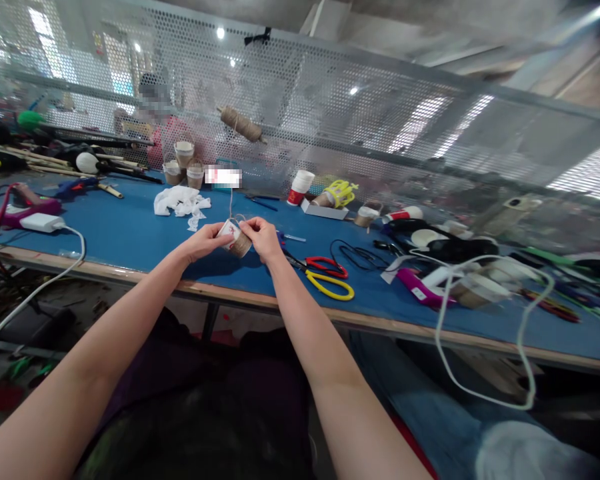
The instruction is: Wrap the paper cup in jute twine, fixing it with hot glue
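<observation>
A small white paper cup (239, 244) with red print is tilted between my hands above the blue table, its lower part wrapped in brown twine. My left hand (204, 243) is closed on the cup's printed side, thumb lying across it. At the rim, my right hand (262, 236) pinches the twine (239, 217), which makes a small loop there. A strand runs upward from the cup towards a twine spool (241, 125) hung on the mesh panel. Scissors (333, 287) with red and yellow handles lie to the right of my right hand.
Crumpled white tissue (180, 201) and several twine-wrapped cups (195, 175) stand behind my left hand. Stacked paper cups (301, 187) and a white tray (325, 211) sit further right. A white cable (443, 333) loops over the right table edge, near another person's denim-clad leg (410, 387).
</observation>
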{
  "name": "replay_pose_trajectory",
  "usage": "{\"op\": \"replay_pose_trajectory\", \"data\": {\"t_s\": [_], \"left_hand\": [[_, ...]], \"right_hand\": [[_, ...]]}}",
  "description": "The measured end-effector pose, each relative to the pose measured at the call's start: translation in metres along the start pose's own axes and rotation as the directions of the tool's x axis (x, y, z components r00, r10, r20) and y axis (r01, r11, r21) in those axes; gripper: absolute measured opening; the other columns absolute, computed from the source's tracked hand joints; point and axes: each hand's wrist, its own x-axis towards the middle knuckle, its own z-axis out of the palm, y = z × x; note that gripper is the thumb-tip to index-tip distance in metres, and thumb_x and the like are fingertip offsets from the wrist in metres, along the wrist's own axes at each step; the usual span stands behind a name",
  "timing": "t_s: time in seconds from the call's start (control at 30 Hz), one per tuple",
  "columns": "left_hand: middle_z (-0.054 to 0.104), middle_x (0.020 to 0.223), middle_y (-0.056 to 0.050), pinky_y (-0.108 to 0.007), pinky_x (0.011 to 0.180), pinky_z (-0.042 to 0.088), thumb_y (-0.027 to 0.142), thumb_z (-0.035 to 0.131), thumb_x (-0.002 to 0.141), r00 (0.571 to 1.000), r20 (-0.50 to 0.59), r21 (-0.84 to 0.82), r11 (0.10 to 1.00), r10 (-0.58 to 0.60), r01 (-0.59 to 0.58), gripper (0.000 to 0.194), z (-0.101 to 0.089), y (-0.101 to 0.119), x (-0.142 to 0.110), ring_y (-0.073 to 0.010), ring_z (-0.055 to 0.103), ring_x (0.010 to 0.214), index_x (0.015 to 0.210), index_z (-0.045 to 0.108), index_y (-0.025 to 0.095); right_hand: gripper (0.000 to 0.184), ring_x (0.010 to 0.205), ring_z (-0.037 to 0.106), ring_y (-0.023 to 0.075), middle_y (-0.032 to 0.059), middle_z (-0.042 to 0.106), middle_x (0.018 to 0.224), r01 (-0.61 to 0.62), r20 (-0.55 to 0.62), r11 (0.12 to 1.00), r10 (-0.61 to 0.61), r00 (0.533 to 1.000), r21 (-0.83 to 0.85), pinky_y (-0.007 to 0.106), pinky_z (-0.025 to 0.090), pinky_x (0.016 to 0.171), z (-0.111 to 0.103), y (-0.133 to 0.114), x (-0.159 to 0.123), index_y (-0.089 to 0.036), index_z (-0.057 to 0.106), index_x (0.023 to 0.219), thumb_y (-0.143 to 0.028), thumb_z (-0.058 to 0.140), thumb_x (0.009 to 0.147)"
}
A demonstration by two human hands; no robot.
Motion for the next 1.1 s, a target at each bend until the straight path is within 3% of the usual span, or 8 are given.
{"op": "replay_pose_trajectory", "data": {"t_s": [0.57, 0.93, 1.1], "left_hand": [[0.061, 0.074, -0.001, -0.024, 0.069, 0.039, 0.036, 0.059, 0.066, 1.000, -0.009, 0.018, 1.000, 0.023, -0.022, 0.031, -0.001, 0.002, -0.001, -0.0135, 0.053, 0.069, 0.083, 0.059, 0.011], [0.055, 0.060, 0.002, -0.020, 0.053, 0.034, 0.046, 0.055, 0.069, 0.992, -0.110, -0.049, 0.998, -0.055, 0.050, 0.036, -0.002, -0.006, 0.003, -0.0087, 0.045, 0.054, 0.073, 0.059, 0.011], [0.054, 0.057, 0.002, -0.021, 0.052, 0.035, 0.049, 0.060, 0.064, 0.990, -0.111, -0.074, 0.994, -0.086, 0.078, 0.039, -0.001, -0.006, 0.002, -0.0086, 0.045, 0.051, 0.069, 0.059, 0.011]], "right_hand": [[0.030, 0.051, 0.042, 0.0100, -0.0049, 0.047, 0.056, -0.096, 0.093, 0.994, 0.100, 0.991, -0.052, 0.023, 0.036, 0.050, 0.001, 0.006, -0.002, -0.020, 0.045, 0.068, -0.049, 0.048, 0.071], [0.021, 0.065, 0.045, 0.0129, -0.0030, 0.047, 0.064, 0.084, 0.072, 0.977, -0.071, 0.995, -0.196, 0.027, 0.037, 0.065, 0.002, -0.002, -0.004, -0.021, 0.041, 0.065, -0.038, 0.049, 0.074], [0.018, 0.068, 0.045, 0.0135, -0.0020, 0.048, 0.067, 0.158, 0.107, 0.962, -0.137, 0.985, -0.225, 0.027, 0.038, 0.068, 0.004, -0.009, -0.008, -0.022, 0.041, 0.066, -0.036, 0.050, 0.074]]}}
